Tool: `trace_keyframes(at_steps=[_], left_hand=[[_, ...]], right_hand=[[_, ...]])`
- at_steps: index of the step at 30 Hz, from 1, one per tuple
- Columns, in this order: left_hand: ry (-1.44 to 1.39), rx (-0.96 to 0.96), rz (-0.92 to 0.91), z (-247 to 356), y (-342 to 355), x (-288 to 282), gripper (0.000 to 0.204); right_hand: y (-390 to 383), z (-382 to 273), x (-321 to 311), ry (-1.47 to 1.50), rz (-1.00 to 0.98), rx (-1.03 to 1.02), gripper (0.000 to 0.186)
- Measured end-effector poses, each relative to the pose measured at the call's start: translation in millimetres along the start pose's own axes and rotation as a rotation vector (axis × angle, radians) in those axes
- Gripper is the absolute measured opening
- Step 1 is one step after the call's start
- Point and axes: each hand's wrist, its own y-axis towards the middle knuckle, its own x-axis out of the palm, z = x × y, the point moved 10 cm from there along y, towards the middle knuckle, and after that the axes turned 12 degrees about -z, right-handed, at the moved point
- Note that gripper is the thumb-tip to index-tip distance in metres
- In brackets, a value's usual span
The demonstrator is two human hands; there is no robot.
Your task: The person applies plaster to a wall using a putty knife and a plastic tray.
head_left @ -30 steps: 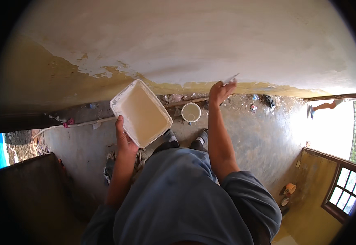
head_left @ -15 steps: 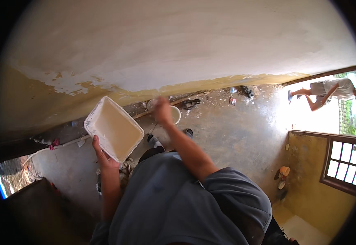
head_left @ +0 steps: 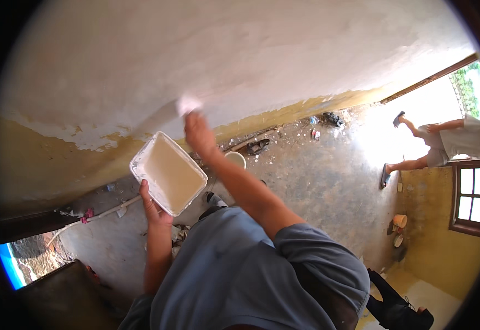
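Note:
My left hand (head_left: 156, 208) grips the near edge of a white rectangular tub (head_left: 134, 164), its thumb over the rim. Cream-coloured liquid or paste (head_left: 168, 175) covers the bottom of the tub, and white smears coat its inner wall. Up and to the right of the tub, my right hand (head_left: 198, 132) is closed round a pale, whitish tool (head_left: 188, 104) at the wall; motion blur hides its exact kind. The wall (head_left: 240, 55) is whitish over most of its height, with a yellow band showing along its bottom.
By my feet stands a white bucket (head_left: 235, 160), with a dark crumpled item (head_left: 258, 146) beside it. A long pole (head_left: 102, 210) lies near the wall's foot. At right, another person (head_left: 443, 137) is by the bright doorway. An orange container (head_left: 399, 221) sits by the yellow wall.
My right hand has swung up and left from above the bucket to the wall, and the pale tool now shows. The tub appears slightly further right. The other person has changed stride and position.

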Motion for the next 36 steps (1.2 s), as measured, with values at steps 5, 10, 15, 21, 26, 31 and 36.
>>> trace_keyframes(at_steps=[5, 10, 15, 21, 26, 31, 36], left_hand=[[-0.011, 0.044, 0.003, -0.6, -3.1, 2.5, 0.074], [-0.059, 0.055, 0.035, -4.5, -10.9, 3.5, 0.072], [-0.068, 0.040, -0.003, -3.6, -8.2, 14.7, 0.071], [-0.118, 0.069, -0.007, -2.3, -3.7, 23.7, 0.069], [-0.115, 0.033, -0.069, -7.7, -0.8, 30.3, 0.069], [-0.179, -0.065, -0.187, -57.5, 35.7, 43.3, 0.060], [-0.145, -0.112, -0.235, -80.6, 53.0, 75.2, 0.050]], right_hand=[[-70.9, 28.7, -14.7, 0.410, -0.032, 0.331, 0.039], [-81.8, 150.3, -226.0, 0.523, 0.815, 0.617, 0.021], [9.1, 56.0, -237.1, 0.217, 0.795, 0.392, 0.031], [7.0, -75.6, -65.9, 0.286, -0.151, -0.180, 0.029], [-43.3, -0.5, -141.5, 0.290, 0.000, -0.028, 0.024], [-51.1, 59.6, -260.4, 1.040, 0.100, 0.129, 0.030], [-61.6, 15.3, -266.1, 0.783, -0.194, 0.276, 0.046]])
